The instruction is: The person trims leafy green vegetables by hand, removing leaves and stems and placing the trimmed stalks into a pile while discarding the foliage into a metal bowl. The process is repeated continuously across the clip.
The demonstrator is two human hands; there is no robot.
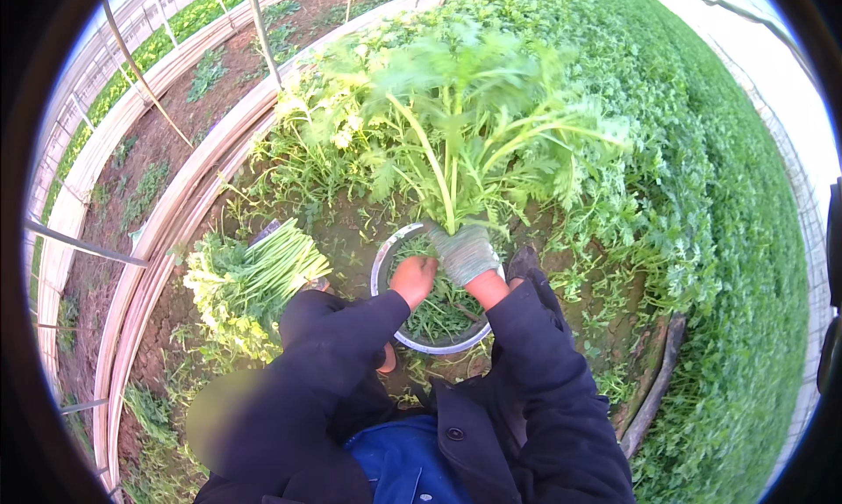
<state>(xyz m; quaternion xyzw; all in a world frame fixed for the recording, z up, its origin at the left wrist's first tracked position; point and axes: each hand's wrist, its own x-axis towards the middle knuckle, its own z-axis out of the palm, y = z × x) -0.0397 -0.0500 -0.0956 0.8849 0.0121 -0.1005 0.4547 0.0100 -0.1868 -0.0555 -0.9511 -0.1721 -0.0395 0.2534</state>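
My right hand (464, 254), in a pale knitted glove, grips the stem bases of a leafy green plant (450, 155). Its stalks rise and spread away from me, and the lacy leaves are blurred. Beside it, my bare left hand (413, 280) has curled fingers over a round tub (437, 347) with a pale rim. Whether those fingers pinch anything is hidden. Inside the tub lie loose green leaves and trimmings (437, 316). To the left, a bundle of cut greens (286, 257) rests with its pale stem ends towards the tub.
Dense leafy crop (684, 175) fills the right side and the far ground. At left, long bundled pale sheeting (191, 204) curves past thin poles (263, 33). A dark log-like piece (658, 385) lies at lower right. My shoe (524, 264) is against the tub's right side.
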